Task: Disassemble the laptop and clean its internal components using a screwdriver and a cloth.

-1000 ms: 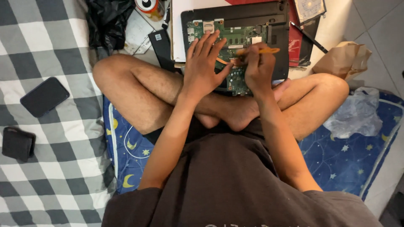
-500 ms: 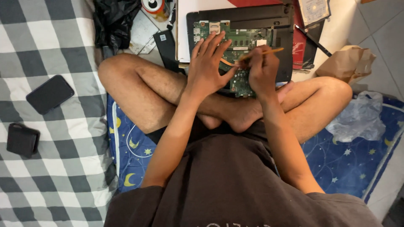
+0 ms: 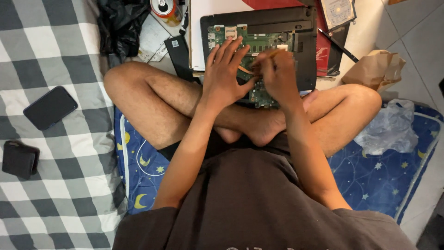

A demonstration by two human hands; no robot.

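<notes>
An opened black laptop (image 3: 259, 21) lies bottom-up on the floor beyond my crossed legs, its green circuit board (image 3: 266, 44) exposed. My left hand (image 3: 224, 74) rests flat on the board with fingers spread. My right hand (image 3: 277, 76) is closed around a thin orange-brown tool (image 3: 273, 54) over the board's middle; the tool's tip is hidden behind my fingers.
A black phone (image 3: 50, 107) and a black wallet (image 3: 19, 159) lie on the checked blanket at left. A drink can (image 3: 165, 9) and a black bag (image 3: 119, 25) sit at the top. A brown paper bag (image 3: 377, 69), a crumpled plastic bag (image 3: 391, 127) and a black pen (image 3: 337, 45) are at right.
The view has shifted slightly. My right hand has turned the tool, which previously stuck out to the right and now sits mostly tucked within the fingers. My left hand stays on the board.
</notes>
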